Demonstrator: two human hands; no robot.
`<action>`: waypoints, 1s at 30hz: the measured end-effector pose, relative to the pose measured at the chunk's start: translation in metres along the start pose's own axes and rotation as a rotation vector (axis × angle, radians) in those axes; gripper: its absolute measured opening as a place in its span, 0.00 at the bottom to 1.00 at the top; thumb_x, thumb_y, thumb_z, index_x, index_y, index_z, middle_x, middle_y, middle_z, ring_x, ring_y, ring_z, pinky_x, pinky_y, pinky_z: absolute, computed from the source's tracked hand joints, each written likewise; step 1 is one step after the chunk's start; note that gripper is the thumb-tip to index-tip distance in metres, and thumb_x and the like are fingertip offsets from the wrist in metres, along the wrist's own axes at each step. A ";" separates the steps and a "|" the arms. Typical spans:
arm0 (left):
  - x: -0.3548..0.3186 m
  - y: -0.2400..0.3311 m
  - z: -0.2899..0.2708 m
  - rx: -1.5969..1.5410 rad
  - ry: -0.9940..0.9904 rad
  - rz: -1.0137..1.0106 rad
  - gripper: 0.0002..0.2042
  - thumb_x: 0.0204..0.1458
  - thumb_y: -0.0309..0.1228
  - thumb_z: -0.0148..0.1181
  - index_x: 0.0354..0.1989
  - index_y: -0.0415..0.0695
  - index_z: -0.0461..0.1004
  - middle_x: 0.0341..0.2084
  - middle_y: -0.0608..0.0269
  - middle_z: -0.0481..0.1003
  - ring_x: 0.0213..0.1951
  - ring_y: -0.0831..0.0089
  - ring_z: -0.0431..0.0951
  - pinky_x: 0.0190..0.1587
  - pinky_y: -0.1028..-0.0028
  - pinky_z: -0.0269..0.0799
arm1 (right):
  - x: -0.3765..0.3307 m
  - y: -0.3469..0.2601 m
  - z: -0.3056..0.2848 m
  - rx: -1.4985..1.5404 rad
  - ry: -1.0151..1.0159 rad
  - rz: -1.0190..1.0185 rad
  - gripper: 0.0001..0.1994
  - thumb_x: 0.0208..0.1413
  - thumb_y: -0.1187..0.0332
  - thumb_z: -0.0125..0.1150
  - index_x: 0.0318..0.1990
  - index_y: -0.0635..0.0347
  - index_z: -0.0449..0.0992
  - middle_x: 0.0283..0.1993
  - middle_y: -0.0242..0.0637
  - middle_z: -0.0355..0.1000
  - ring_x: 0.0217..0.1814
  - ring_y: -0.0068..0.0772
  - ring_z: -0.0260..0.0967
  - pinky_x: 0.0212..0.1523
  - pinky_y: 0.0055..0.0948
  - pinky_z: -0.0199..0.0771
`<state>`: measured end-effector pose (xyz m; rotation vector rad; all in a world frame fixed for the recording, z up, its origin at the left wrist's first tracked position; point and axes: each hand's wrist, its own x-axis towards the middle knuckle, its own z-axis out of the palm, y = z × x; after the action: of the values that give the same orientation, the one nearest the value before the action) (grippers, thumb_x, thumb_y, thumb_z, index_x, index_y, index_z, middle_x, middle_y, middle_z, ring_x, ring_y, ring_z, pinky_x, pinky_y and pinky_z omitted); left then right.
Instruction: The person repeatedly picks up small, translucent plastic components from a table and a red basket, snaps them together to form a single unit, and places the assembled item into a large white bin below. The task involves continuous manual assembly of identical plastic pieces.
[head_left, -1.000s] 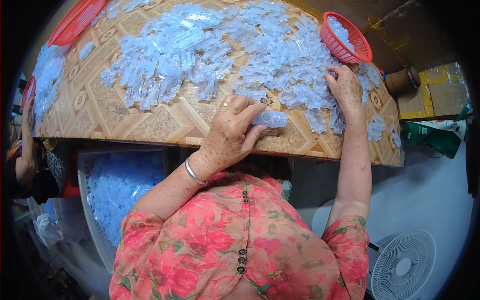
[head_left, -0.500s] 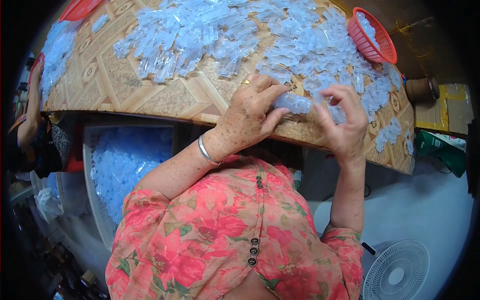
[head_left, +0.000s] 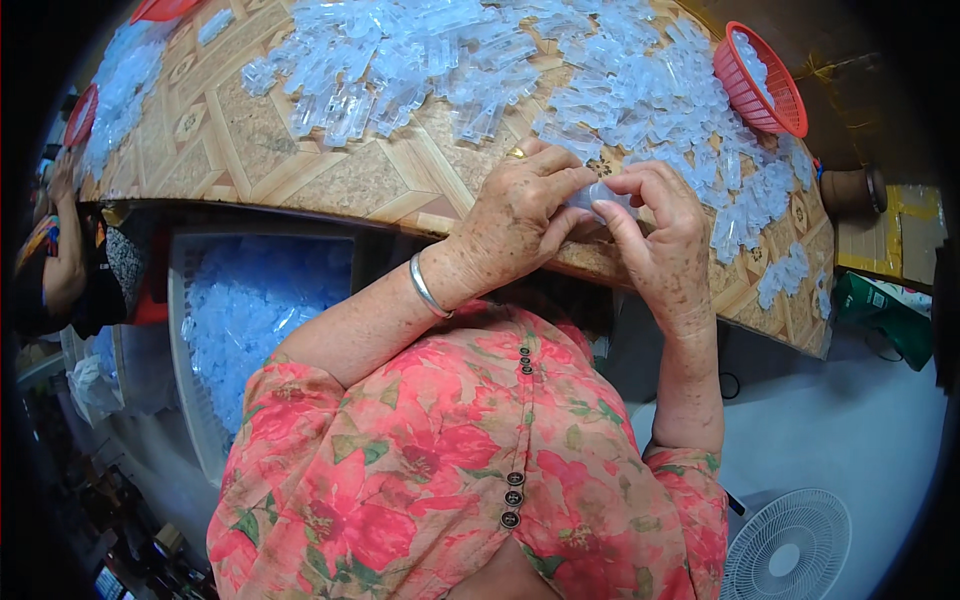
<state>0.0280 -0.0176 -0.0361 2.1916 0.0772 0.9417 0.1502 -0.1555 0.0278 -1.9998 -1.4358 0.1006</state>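
Both hands meet at the near edge of the patterned table [head_left: 330, 180]. My left hand [head_left: 515, 225], with a ring and a silver bangle on the wrist, and my right hand [head_left: 660, 235] together pinch a small clear plastic piece [head_left: 597, 197] between the fingertips. A wide heap of similar clear plastic pieces [head_left: 500, 60] covers the table just beyond the hands.
A red basket [head_left: 762, 85] with clear pieces stands at the table's far right. A bin of bluish clear pieces [head_left: 255, 320] sits below the table on the left. Another person [head_left: 60, 260] is at the left edge. A white fan [head_left: 790, 545] stands on the floor, lower right.
My right hand came back from the pile near the red basket to join my left hand at the table edge. Both now grip one clear piece together.
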 end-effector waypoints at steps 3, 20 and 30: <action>0.000 0.002 -0.001 0.000 0.000 0.001 0.22 0.40 0.25 0.71 0.48 0.40 0.78 0.39 0.53 0.77 0.40 0.55 0.77 0.45 0.62 0.72 | -0.003 0.002 -0.001 -0.039 0.024 -0.033 0.12 0.48 0.71 0.70 0.41 0.60 0.77 0.41 0.40 0.73 0.41 0.42 0.73 0.39 0.37 0.71; 0.029 0.012 -0.025 -0.544 -0.464 -0.761 0.15 0.62 0.37 0.60 0.53 0.41 0.79 0.36 0.61 0.81 0.34 0.76 0.82 0.32 0.77 0.81 | 0.008 0.019 -0.020 0.699 -0.551 0.777 0.19 0.68 0.52 0.53 0.53 0.57 0.71 0.27 0.36 0.76 0.12 0.16 0.65 0.11 0.14 0.60; 0.037 0.008 -0.023 -0.657 -0.526 -0.917 0.14 0.61 0.30 0.60 0.54 0.42 0.79 0.39 0.61 0.82 0.38 0.79 0.80 0.38 0.78 0.81 | 0.016 0.016 -0.019 0.882 -0.630 0.937 0.18 0.67 0.55 0.55 0.53 0.58 0.65 0.32 0.43 0.77 0.18 0.25 0.75 0.10 0.18 0.71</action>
<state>0.0383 0.0027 0.0021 1.4501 0.4130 -0.1350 0.1773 -0.1533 0.0385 -1.7016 -0.4231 1.5670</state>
